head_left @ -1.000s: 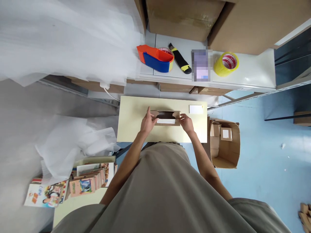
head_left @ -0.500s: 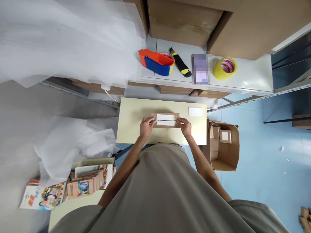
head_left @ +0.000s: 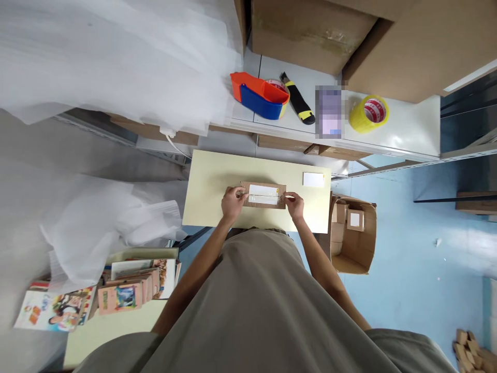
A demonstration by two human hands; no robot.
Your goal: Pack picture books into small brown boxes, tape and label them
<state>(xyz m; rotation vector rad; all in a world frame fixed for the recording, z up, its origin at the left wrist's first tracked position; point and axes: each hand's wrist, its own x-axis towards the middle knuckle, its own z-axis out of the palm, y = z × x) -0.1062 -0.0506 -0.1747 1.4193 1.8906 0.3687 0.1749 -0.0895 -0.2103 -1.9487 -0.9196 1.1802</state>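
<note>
A small flat cardboard piece lies on the pale yellow table in front of me, with a white label on its face. Across the label runs a thin straight line with shiny glints, which looks like a strip of clear tape. My left hand pinches at the strip's left end, thumb and fingers pressed together over the cardboard's edge. At the right end, my right hand pinches likewise. The fingertips partly hide what they grip.
A white card lies at the table's right. On the shelf are an orange-blue tape dispenser, a box cutter and a yellow tape roll. An open carton stands right; books and white sheeting lie left.
The view has turned slightly. Both hands stay at the ends of the cardboard, still pinching, and the left fingers look a little more arched.
</note>
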